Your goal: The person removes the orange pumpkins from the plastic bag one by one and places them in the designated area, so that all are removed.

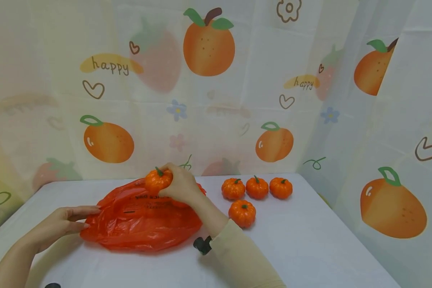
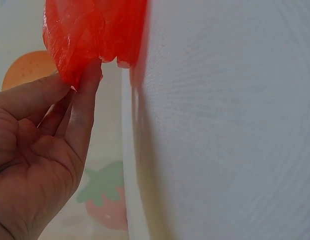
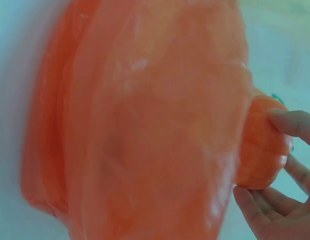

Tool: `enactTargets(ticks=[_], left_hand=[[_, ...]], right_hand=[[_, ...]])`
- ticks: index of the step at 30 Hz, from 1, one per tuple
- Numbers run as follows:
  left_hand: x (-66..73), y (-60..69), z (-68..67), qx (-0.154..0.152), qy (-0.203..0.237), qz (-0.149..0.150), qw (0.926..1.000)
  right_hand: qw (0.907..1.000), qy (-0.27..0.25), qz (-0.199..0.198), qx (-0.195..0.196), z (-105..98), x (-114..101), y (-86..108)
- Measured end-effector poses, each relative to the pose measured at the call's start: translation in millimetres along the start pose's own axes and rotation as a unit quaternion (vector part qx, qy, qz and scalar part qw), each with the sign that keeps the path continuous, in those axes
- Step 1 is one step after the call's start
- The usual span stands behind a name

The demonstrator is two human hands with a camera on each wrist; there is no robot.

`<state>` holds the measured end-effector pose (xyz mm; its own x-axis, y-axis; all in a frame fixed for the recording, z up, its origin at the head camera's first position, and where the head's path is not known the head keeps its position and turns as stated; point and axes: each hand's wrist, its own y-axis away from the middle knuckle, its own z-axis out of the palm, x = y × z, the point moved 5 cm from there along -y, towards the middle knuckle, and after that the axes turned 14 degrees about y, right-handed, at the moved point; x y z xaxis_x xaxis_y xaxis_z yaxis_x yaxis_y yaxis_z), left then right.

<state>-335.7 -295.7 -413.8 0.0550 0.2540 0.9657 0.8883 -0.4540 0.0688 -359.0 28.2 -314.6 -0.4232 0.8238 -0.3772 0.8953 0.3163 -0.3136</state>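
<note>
A red plastic bag (image 1: 144, 228) with dark print lies on the white table. My left hand (image 1: 57, 226) pinches its left edge between thumb and fingers; the left wrist view shows that hand (image 2: 45, 135) at the red plastic (image 2: 95, 30). Above the bag's upper part, my right hand (image 1: 181, 186) grips a small orange pumpkin (image 1: 156, 182) with a green stem. In the right wrist view the fingers of that hand (image 3: 280, 185) hold the pumpkin (image 3: 262, 145) beside the bag (image 3: 155, 120), which covers much of the view. Part of another orange shape (image 1: 178, 203) shows below my right hand.
Right of the bag, three small pumpkins (image 1: 233, 189) (image 1: 257, 187) (image 1: 281, 188) stand in a row, with one more pumpkin (image 1: 242, 214) in front. A fruit-patterned curtain (image 1: 216, 100) hangs behind and beside the table (image 1: 309, 248). A small dark object (image 1: 53, 285) shows at the bottom left.
</note>
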Motion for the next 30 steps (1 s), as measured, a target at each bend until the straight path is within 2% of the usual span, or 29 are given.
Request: enactTargets(ticks=[8,15,26,30], left_hand=[[0.5,0.9,0.4,-0.006,0.003,0.017,0.9998],[0.2,0.7,-0.1,-0.005,0.003,0.013,0.9999],[0.2,1.2,-0.1,-0.009,0.000,0.020,0.9998],[-0.1,1.3,-0.3,-0.006,-0.002,0.012,0.9999]], right_hand=[[0.9997,-0.022,0.008,0.011,-13,16,1.1],[0.9986,-0.050,0.011,0.011,-29,27,4.8],[0.9952,-0.097,-0.007,0.008,-52,37,15.6],[0.9958,-0.088,-0.009,0.024,-61,42,20.1]])
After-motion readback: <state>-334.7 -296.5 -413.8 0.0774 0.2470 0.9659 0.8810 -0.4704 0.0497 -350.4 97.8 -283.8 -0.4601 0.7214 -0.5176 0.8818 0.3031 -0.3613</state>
